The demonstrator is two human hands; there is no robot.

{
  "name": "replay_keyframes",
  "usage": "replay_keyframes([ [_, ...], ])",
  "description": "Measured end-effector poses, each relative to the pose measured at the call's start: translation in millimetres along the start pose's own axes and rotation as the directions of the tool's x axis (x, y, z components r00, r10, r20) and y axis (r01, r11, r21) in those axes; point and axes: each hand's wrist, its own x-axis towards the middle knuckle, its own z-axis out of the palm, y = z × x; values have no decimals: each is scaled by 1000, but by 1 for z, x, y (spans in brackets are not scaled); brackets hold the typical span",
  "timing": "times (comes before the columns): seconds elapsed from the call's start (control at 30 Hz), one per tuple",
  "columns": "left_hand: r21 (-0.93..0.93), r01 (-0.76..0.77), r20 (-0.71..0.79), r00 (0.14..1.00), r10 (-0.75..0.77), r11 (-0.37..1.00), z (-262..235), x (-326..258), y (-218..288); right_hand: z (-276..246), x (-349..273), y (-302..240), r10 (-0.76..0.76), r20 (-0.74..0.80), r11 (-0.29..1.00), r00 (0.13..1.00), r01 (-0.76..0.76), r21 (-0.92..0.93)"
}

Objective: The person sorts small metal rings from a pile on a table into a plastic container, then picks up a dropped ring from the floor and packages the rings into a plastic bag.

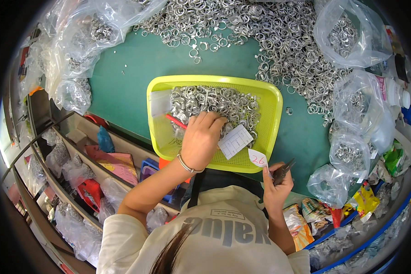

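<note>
A yellow-green plastic basket (275,123) sits on the green table, holding a heap of silver-coloured metal rings (239,107). Over its middle, my left hand (201,139) has its fingers bent down into the rings; what they pinch is hidden. A red pen (176,121) sticks out beside that hand, partly covered by it. At the basket's near right corner, my right hand (278,189) grips a white paper slip (257,157) with pink handwriting and a dark pliers-like tool (285,169). Another white printed card (236,141) lies on the rings.
A large pile of loose rings (283,45) spreads across the table's far and right side. Clear bags of rings (349,150) line the right edge, and more plastic bags (73,50) stand at the left. An open drawer (118,164) with bags lies below left.
</note>
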Motion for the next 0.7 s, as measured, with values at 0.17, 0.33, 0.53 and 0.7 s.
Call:
replay_keyframes([
  [0.17,-15,-184,1,983,184,983,15,15,21,-1,-1,0,12,20,1000,1000,-12,-19],
  [0.33,111,-176,89,982,167,978,31,17,22,-2,-2,-5,41,18,999,999,-41,-34],
  [0.53,172,-15,-27,999,20,985,8,0,6,-7,-5,-3,39,16,999,999,-39,-22],
  [0.7,-72,-196,130,970,204,978,6,0,31,-9,-7,-3,62,-11,997,998,-61,56],
])
